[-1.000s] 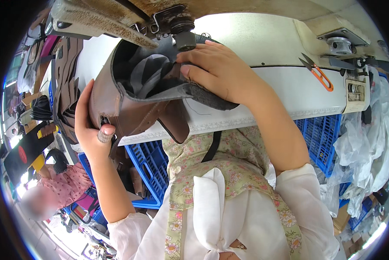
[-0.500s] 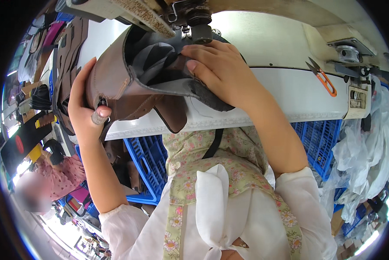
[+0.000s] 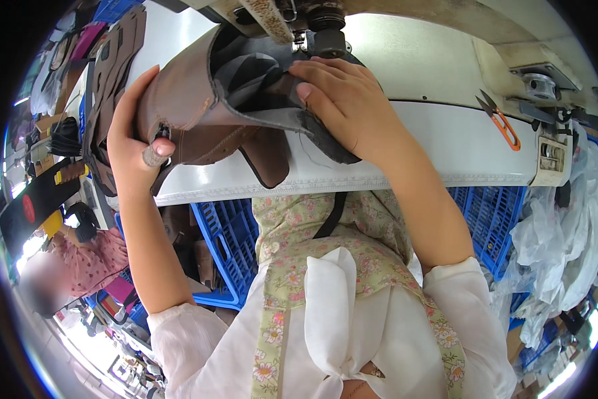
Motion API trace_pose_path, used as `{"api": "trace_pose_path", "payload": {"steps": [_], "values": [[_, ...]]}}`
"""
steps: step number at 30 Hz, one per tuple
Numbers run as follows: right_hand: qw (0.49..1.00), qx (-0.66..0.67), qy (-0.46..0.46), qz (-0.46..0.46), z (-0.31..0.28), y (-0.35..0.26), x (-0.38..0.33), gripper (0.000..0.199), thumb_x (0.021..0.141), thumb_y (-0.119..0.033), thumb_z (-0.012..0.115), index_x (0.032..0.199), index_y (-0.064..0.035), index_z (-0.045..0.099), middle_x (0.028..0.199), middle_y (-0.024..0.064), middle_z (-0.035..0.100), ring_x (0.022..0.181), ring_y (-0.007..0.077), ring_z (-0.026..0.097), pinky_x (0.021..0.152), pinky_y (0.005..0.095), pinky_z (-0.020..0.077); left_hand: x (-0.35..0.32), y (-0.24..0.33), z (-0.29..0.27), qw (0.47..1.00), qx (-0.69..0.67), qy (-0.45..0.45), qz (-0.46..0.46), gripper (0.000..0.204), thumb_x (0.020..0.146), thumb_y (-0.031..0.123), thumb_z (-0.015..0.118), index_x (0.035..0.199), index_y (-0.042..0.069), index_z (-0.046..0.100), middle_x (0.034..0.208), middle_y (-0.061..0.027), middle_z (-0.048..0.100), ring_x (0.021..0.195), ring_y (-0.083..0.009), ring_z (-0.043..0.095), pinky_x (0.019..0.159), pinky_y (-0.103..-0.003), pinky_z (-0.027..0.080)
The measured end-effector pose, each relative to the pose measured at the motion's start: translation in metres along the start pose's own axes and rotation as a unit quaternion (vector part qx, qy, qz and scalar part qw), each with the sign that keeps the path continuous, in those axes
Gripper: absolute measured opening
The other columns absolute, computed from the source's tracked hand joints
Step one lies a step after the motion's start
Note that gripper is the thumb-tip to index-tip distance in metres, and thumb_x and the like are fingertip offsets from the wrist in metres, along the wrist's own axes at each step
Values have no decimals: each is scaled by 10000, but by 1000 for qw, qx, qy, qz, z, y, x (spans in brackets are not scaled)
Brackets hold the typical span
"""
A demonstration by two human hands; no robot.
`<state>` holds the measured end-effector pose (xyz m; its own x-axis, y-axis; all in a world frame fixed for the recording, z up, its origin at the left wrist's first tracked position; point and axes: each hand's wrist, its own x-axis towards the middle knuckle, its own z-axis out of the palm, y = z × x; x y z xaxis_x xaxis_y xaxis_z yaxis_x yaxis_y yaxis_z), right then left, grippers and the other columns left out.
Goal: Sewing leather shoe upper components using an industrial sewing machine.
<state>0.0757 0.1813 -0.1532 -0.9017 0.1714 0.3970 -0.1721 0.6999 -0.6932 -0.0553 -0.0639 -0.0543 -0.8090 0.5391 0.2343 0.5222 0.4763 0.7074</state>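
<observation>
A brown leather boot upper with dark lining and stitched seams lies tilted on the white sewing machine bed, its opening toward the right. My left hand grips its left end, a grey wrap round the thumb. With fingers bent over the dark inner edge, my right hand presses the upper near the sewing machine's presser foot. The right fingertips are partly hidden below the machine head. A rounded brown flap of the upper hangs toward the bed's front edge.
Orange-handled thread snips lie on the bed at the right. Stacked brown leather pieces stand at the left. Blue plastic crates sit below the bed, clear plastic bags hang at right. Another person is at far left.
The view has shifted slightly, so the boot upper and both hands appear a little higher and to the right. Both hands keep their hold on the upper.
</observation>
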Motion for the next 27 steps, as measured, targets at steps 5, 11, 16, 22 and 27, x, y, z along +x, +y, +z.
{"api": "trace_pose_path", "payload": {"steps": [5, 11, 16, 22, 27], "values": [[1000, -3, 6, 6, 5, -2, 0, 358, 956, -322, 482, 1125, -58, 657, 1154, 94, 669, 1167, 285, 560, 999, 418, 394, 5, -2, -3, 1000, -19, -13, -4, 1179, 460, 836, 721, 1269, -9, 571, 1202, -136, 602, 1146, -245, 567, 1001, -357, 399], [1000, 0, 0, 21, 5, -5, 1, 360, 959, -324, 474, 1135, -60, 644, 1161, 89, 666, 1168, 285, 560, 999, 421, 392, 7, -6, -6, 1000, -11, -16, 4, 1153, 448, 832, 726, 1256, 21, 590, 1187, -124, 606, 1123, -244, 577, 987, -359, 414], [999, -18, 8, 25, 6, -7, 1, 357, 960, -324, 469, 1135, -65, 642, 1170, 82, 662, 1169, 282, 560, 999, 422, 391, 11, -8, -6, 1000, -4, -26, 15, 1127, 449, 823, 735, 1243, 33, 601, 1153, -128, 616, 1099, -245, 589, 969, -362, 427], [999, -15, 7, 31, 6, -8, 1, 355, 961, -322, 467, 1135, -66, 641, 1176, 78, 659, 1176, 274, 557, 1001, 422, 389, 11, -7, -6, 999, -10, -27, 23, 1121, 457, 817, 738, 1243, 30, 597, 1158, -130, 618, 1105, -248, 590, 975, -359, 426], [1000, -8, 15, 22, 6, -8, 2, 347, 963, -316, 464, 1122, -67, 646, 1148, 81, 667, 1166, 266, 563, 989, 423, 392, 14, -10, -7, 999, -16, -30, 32, 1116, 467, 819, 731, 1243, 29, 594, 1157, -130, 619, 1109, -251, 591, 979, -358, 427]]}}
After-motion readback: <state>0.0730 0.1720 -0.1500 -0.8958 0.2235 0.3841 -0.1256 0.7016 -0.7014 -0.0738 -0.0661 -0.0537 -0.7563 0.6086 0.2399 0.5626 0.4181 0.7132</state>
